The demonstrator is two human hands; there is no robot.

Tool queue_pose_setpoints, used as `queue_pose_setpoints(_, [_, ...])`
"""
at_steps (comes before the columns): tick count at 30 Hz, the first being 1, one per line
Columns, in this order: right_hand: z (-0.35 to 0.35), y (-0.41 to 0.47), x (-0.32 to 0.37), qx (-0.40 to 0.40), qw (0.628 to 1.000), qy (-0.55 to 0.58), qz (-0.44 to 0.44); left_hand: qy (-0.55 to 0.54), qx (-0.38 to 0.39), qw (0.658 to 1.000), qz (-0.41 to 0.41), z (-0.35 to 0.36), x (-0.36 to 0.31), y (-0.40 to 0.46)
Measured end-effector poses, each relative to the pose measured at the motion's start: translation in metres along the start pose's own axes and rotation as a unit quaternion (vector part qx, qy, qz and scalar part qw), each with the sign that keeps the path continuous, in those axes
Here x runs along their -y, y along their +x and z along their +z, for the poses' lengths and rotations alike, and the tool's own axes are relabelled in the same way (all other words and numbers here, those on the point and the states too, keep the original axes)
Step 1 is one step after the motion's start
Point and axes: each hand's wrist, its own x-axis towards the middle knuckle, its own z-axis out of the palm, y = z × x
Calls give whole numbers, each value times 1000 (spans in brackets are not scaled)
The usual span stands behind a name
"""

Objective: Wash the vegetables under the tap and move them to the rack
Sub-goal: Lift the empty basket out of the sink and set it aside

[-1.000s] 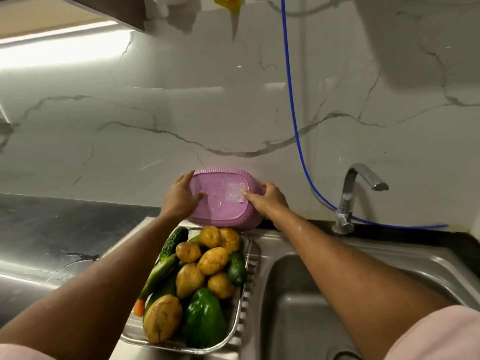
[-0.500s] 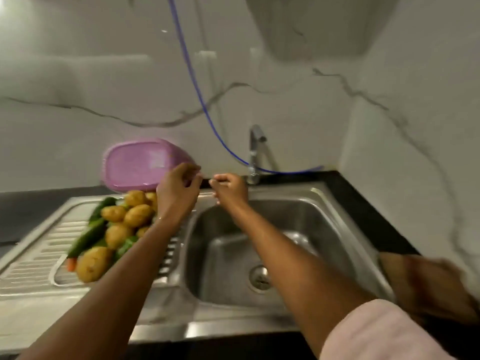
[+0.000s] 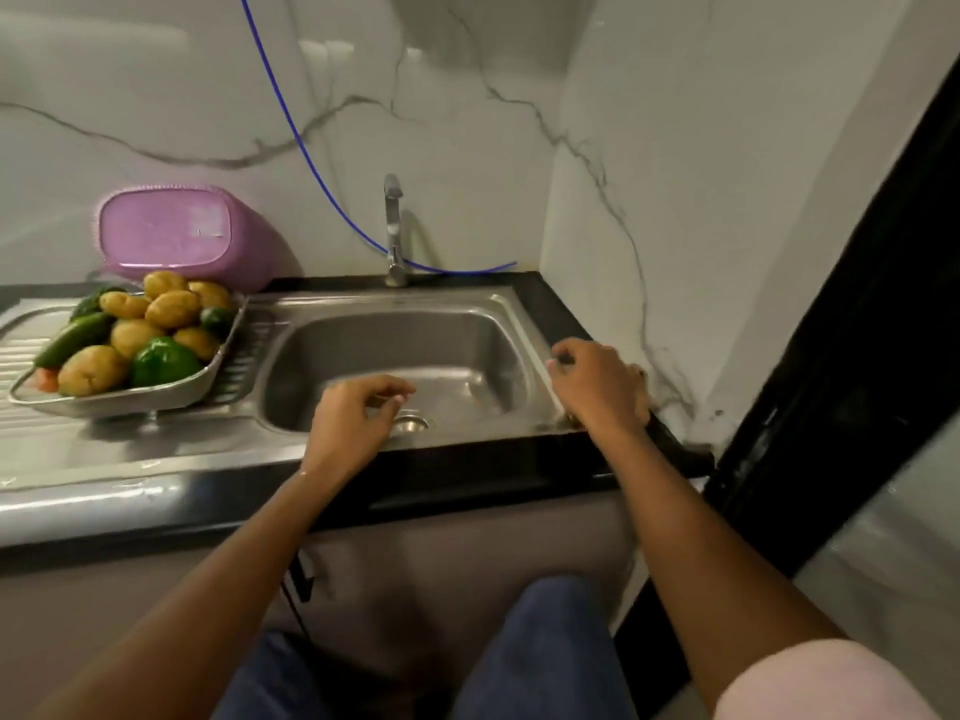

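Pink basket (image 3: 171, 233), blue hose (image 3: 306, 153).

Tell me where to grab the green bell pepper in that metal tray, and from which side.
Take the green bell pepper across its broad glossy body, coming from above and the front right. It lies at the tray's near corner, with that side exposed, while potatoes crowd it behind and to the left. The left hand, hovering over the sink, looks nearest.

carrot (image 3: 45, 377): mostly hidden behind potato (image 3: 92, 370) | thing under right hand (image 3: 597, 388): blurred, can't ID
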Motion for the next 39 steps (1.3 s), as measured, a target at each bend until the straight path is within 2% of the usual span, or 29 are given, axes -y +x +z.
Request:
queue_pose_setpoints(4, [23,-15,-51,22,996,-84,-3,18,-12,1000,8,-10,2,-19])
queue_pose_setpoints(7, [34,-27,-48,4,994,-103,-31,16,-30,999,-25,-25,16,-36])
queue_pose_setpoints(10, [47,-62,-6,1,993,-94,-70,-43,-29,996,-74,-48,35,-47])
queue_pose_setpoints(13, [66,-102,64,17,986,-81,-147,-33,-17,996,-79,-71,48,-56])
queue_pose_setpoints(17, [99,-135,167,75,967,-55,-238,-27,-85,988,-129,-98,63,-60])
queue_pose_setpoints(21, [124,-175,256,100,938,-58,-327,-128,-128,966,-183,-120,79,-68])
queue_pose_setpoints(24, [128,-193,283,127,928,-44,-348,-173,-152,952,-204,-126,86,-75])
queue_pose_setpoints(27, [121,-189,260,109,930,5,-352,-146,-161,955,-201,-121,83,-72])
queue_pose_setpoints(30, [103,-176,204,77,941,32,-329,-94,-136,971,-171,-97,66,-65])
queue_pose_setpoints(35, [70,-138,80,13,966,-36,-254,-62,-7,992,-108,-23,16,-48])
queue_pose_setpoints(39, [44,-102,-11,-35,983,-123,-133,-22,116,993,-18,37,-34,-29])
